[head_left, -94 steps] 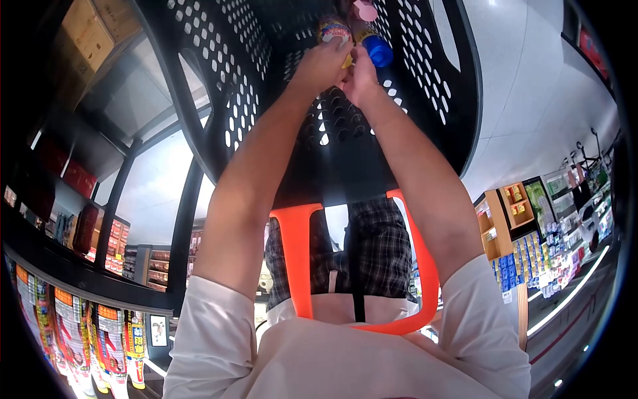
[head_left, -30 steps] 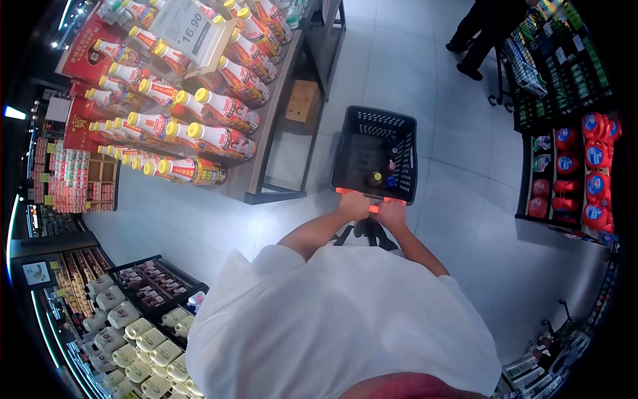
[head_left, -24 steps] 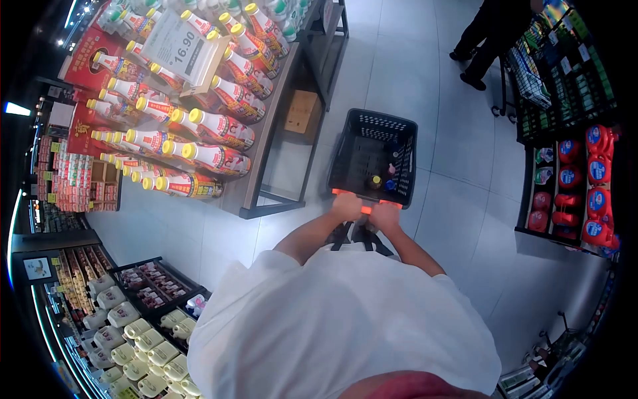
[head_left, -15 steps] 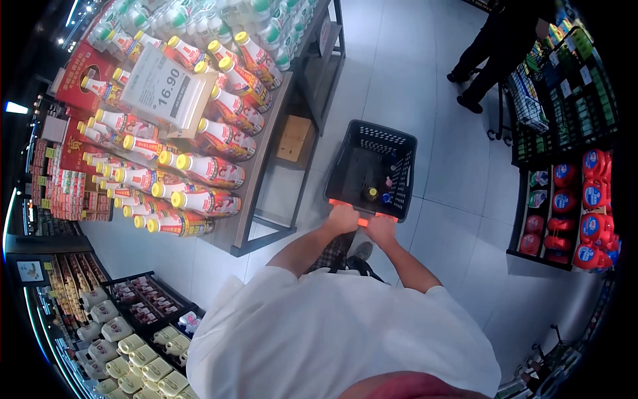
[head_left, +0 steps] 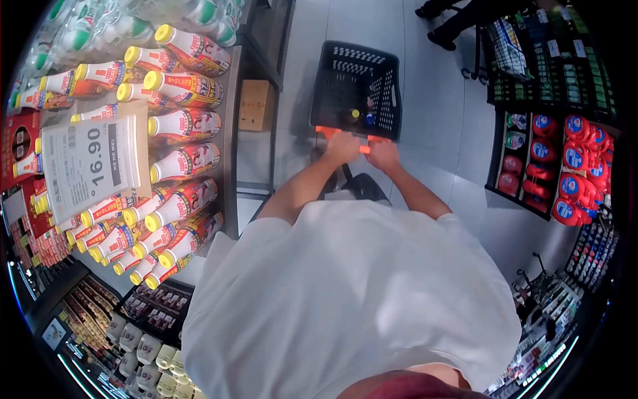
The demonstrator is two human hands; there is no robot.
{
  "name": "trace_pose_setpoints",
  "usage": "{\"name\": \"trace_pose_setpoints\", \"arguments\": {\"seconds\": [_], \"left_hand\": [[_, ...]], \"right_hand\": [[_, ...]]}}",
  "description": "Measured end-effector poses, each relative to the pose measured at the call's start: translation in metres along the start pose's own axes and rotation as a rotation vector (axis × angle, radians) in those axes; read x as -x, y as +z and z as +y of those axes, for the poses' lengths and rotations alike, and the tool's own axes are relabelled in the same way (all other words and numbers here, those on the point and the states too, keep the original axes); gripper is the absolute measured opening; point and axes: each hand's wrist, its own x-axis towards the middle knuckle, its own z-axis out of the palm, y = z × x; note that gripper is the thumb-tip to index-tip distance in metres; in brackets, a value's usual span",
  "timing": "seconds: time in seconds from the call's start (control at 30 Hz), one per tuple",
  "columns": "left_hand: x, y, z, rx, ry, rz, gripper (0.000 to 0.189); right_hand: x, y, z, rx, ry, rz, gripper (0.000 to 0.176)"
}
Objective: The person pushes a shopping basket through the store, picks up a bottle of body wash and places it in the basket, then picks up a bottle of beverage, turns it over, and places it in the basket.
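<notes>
Both of my hands are closed on the orange handle (head_left: 327,130) of a dark shopping cart (head_left: 339,93). My left hand (head_left: 343,146) grips the handle's left part, and my right hand (head_left: 383,153) wraps round its right part, a short gap away. Inside the perforated black basket lie a few small items near the handle end. One has a yellow cap (head_left: 355,113) and another is blue (head_left: 370,119); their kinds are too small to make out.
At left stands a display of yellow-capped bottles (head_left: 187,124) with a 16.90 price sign (head_left: 86,163). A cardboard box (head_left: 256,105) sits on its lower shelf. Red packs (head_left: 575,156) fill a rack at right. Ahead right, a person's dark-clothed legs (head_left: 455,26) stand beside another cart (head_left: 508,46).
The bottle display has come closer on my left and slid backward past me, as have the red packs at right. Both hands keep their hold on the cart handle.
</notes>
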Motion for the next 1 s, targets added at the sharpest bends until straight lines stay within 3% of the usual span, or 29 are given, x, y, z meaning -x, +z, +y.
{"name": "trace_pose_setpoints", "arguments": {"seconds": [0.13,0.8,1.0], "left_hand": [[-0.038,-0.029,-0.008,0.002,0.022,-0.033,0.023],[-0.213,-0.141,-0.056,-0.072,-0.034,-0.046,0.026],[-0.26,-0.174,-0.069,-0.039,-0.112,-0.011,0.025]], "right_hand": [[-0.035,-0.034,0.016,-0.008,0.047,-0.115,0.025],[-0.216,-0.114,0.111,-0.049,0.005,-0.086,0.019],[-0.261,-0.149,0.142,-0.101,-0.157,-0.054,0.027]]}}
